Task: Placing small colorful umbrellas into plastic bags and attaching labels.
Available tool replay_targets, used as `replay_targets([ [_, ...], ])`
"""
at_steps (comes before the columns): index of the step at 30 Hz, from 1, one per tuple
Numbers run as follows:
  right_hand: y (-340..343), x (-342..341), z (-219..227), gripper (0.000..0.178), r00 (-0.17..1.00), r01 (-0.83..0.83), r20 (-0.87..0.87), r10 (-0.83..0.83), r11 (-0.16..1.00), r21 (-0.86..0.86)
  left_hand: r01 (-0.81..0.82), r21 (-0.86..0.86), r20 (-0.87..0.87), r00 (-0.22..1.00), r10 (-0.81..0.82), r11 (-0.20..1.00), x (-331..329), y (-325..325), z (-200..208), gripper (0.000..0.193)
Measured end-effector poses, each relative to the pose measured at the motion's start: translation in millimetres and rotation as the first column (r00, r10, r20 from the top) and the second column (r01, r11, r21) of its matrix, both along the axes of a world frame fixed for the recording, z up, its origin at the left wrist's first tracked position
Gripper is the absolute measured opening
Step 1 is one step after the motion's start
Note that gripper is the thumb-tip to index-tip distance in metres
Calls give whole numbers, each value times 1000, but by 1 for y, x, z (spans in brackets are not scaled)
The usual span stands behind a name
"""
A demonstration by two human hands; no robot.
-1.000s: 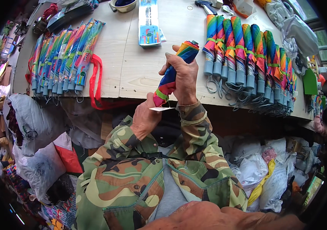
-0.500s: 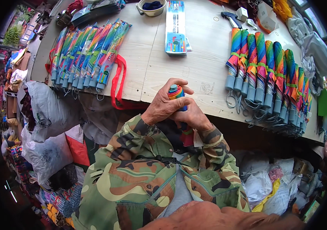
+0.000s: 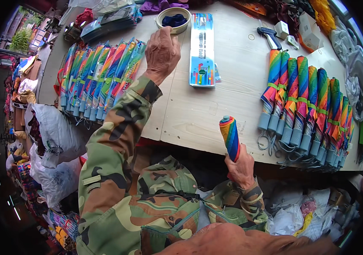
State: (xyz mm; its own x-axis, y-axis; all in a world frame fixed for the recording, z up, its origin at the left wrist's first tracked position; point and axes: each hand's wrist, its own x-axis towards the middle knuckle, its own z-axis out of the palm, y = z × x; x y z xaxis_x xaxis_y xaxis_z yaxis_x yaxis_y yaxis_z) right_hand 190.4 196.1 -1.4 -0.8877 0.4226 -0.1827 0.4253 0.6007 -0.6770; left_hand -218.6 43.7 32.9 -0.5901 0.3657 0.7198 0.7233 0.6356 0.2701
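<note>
My right hand [image 3: 242, 168] is wrapped round a folded rainbow umbrella [image 3: 231, 138] in front of the table's near edge. The umbrella tilts up, its blue-grey tip pointing away from me; the hand hides its lower part. My left hand [image 3: 163, 52] reaches over the table, its fingers slightly bent and apart, the fingertips at the near rim of a round cream bowl [image 3: 161, 18]. Dark blue cloth-like items [image 3: 174, 20] lie inside the bowl. Beside it lies a stack of long printed blue-and-white cards [image 3: 202, 51].
Rainbow umbrellas in clear sleeves [image 3: 100, 76] lie in a row at left. Unsleeved rainbow umbrellas [image 3: 302, 100] with blue-grey handles line the right. Behind them are a tagging gun [image 3: 270, 37] and small white boxes [image 3: 281, 29]. Stuffed white sacks [image 3: 58, 131] stand below the table's left side.
My hands have parted. The left has let go of the umbrella and moved forward to the bowl; the right has carried the umbrella rightward and nearer to me. The view has shifted.
</note>
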Motion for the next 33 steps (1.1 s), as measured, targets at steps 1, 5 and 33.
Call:
replay_targets([
  [1, -1, 5, 0, 34, 1000, 1, 4, -1, 1000, -7, -38, -109, -146, 989, 22, 993, -38, 4, 2, 24],
  [5, -5, 21, -14, 44, 998, 65, -8, -65, 995, 71, -85, -454, -80, 995, 54, 887, -146, 37, -12, 44],
  [33, -14, 22, -32, 52, 973, 98, -224, -58, 980, 175, 465, -422, 153, 883, -445, 778, 92, -4, -43, 40],
])
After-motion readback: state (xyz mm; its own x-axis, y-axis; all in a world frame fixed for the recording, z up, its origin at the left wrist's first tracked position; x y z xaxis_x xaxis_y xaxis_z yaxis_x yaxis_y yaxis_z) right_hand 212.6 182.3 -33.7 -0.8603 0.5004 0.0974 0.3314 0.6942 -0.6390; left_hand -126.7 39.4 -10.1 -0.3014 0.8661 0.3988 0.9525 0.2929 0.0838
